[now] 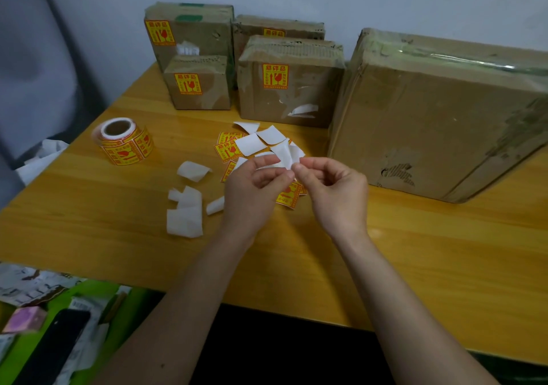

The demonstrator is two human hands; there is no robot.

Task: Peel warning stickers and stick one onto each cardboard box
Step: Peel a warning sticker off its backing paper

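My left hand (255,187) and my right hand (332,187) meet over the middle of the table, both pinching one sticker (286,154) whose white back faces me. Beneath them lies a pile of loose yellow-and-red warning stickers (228,147), some face down. A sticker roll (126,141) stands at the left. Several cardboard boxes line the back: the tall one (192,31), the small one (197,83), the rear one (278,28) and the middle one (289,83) each carry a sticker. The big box (439,111) at the right leans back and shows no sticker.
Peeled white backing papers (185,215) lie scattered left of my hands on the wooden table (89,236). Off the table's left edge sit crumpled paper, a green surface with a black phone (53,346) and other clutter.
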